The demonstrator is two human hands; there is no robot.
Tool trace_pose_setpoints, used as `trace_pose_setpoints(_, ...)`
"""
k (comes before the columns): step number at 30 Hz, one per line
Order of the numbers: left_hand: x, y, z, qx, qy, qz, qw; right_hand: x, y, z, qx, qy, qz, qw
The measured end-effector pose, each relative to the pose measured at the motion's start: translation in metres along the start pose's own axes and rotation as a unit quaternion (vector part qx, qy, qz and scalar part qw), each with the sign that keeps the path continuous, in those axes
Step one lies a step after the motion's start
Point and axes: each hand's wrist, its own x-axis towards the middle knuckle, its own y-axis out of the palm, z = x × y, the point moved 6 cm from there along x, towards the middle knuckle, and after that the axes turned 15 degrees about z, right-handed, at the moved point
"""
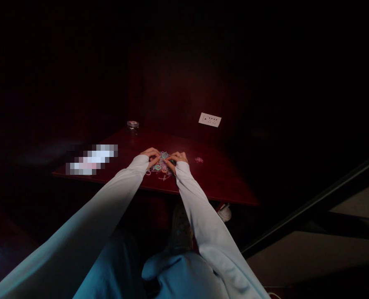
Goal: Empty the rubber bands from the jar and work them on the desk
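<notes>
A loose pile of small coloured elastic bands (pixel 163 167), in pink, green, orange and purple, lies on the dark red table near its front edge. My left hand (pixel 151 154) is at the pile's left side, thumb and fingers bent together at the tips. From the right, my right hand (pixel 177 159) reaches into the same pile with its fingers also pinched. Both sets of fingertips almost meet over the bands. What sits between them is too small to make out. To the right of my right hand is a little separate heap of pink bands (pixel 199 160).
A lidded clear jar (pixel 133 128) stands at the table's back left. A bright blurred-out object (pixel 92 160) lies at the left on the table (pixel 222 182). A white socket plate (pixel 210 120) is on the wall behind. Below the table's right front shows a white shoe (pixel 225 213).
</notes>
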Motion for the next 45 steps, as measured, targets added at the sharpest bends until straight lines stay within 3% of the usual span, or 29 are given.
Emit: trace_pose_setpoints(45, 0.0009, -0.0018, -0.0082, -0.023, 0.026, 0.018, 0.999, -0.0007, 0.0043, 0.0046, -0.035, 0.018, 0.028, 0.999)
